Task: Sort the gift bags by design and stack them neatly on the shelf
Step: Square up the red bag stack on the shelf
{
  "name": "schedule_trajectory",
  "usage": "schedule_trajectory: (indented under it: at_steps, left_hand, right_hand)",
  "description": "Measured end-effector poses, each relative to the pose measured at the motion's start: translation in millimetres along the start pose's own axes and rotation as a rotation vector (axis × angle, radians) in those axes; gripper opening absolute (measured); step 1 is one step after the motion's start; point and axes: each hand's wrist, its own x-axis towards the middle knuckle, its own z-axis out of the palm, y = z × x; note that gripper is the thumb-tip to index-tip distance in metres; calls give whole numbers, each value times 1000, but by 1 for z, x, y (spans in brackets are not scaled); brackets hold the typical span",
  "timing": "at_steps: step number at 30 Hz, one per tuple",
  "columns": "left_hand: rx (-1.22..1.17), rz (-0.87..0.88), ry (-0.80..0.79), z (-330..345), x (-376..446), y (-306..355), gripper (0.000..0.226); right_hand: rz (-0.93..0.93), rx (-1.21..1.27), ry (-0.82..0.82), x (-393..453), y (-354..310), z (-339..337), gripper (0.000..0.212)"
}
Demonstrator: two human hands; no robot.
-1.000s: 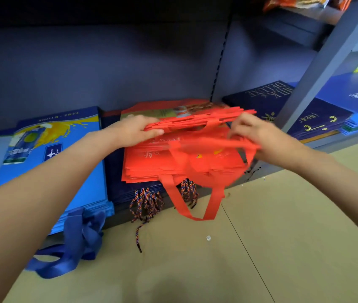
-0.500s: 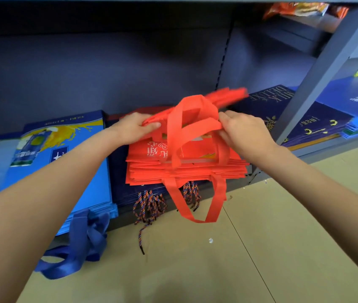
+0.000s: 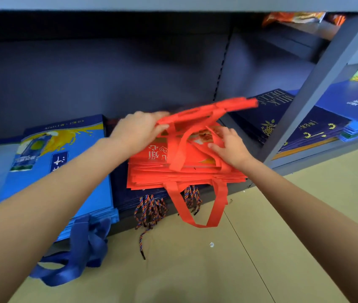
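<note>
At the far left of the bottom shelf (image 3: 318, 159) lies a stack of light blue bags (image 3: 79, 162) printed with a yellow splash, their blue ribbon handles (image 3: 79, 256) spilling over the edge onto the tan floor (image 3: 250, 248). Just right of them, a pile of dark navy bags (image 3: 127, 193) sits under the red stack, with its braided cord handles (image 3: 151, 209) dangling off the shelf front.

The left hand (image 3: 137, 133) grips the edge of a flat bunch of red bags (image 3: 208, 110), fingers over the top and thumb beneath, and holds it tilted above the red stack (image 3: 184, 171) (the far end is blurred). Half a second ago that bunch sat lower and a red handle loop stood upright between the two hands; now the loop (image 3: 179, 149) lies slumped across the top of the stack.

The right hand (image 3: 231, 147) has dropped from that loop and rests on the stack's right side; its fingers are bent among the strap there, but whether they grip it cannot be told. One long red handle (image 3: 197, 206) hangs off the front edge, as before.

Further right, beyond the grey upright post (image 3: 318, 84), lie dark navy bags with gold print (image 3: 292, 123) and then plain blue bags (image 3: 357, 101).
</note>
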Motion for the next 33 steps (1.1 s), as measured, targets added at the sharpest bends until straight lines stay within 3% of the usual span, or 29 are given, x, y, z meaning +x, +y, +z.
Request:
schedule_trajectory:
  at_steps: [5, 9, 11, 15, 18, 19, 25, 31, 33]
  left_hand:
    - [143, 88, -215, 33, -15, 16, 47]
    - [167, 105, -236, 38, -18, 13, 47]
    - [155, 124, -245, 40, -21, 12, 47]
    - [72, 118, -244, 41, -22, 6, 46]
    - [-91, 100, -110, 31, -21, 3, 45]
    - [-114, 113, -73, 29, -22, 6, 45]
    - [21, 205, -190, 43, -36, 23, 47]
    - [116, 235, -214, 47, -34, 17, 50]
    - [160, 267, -124, 47, -32, 15, 49]
  right_hand:
    - [-57, 13, -10, -55, 27, -6, 44]
    - [-478, -240, 169, -88, 38, -17, 45]
    - [-644, -374, 178, -83, 40, -19, 40]
    - [-646, -390, 131, -71, 41, -4, 17]
    - [-665, -414, 25, -63, 40, 4, 45]
    - [-675, -452, 24, -62, 38, 4, 44]
    - [-885, -609, 297, -75, 40, 2, 25]
    - [-926, -698, 346, -75, 41, -5, 22]
    - [-926, -723, 361, -69, 38, -8, 23]
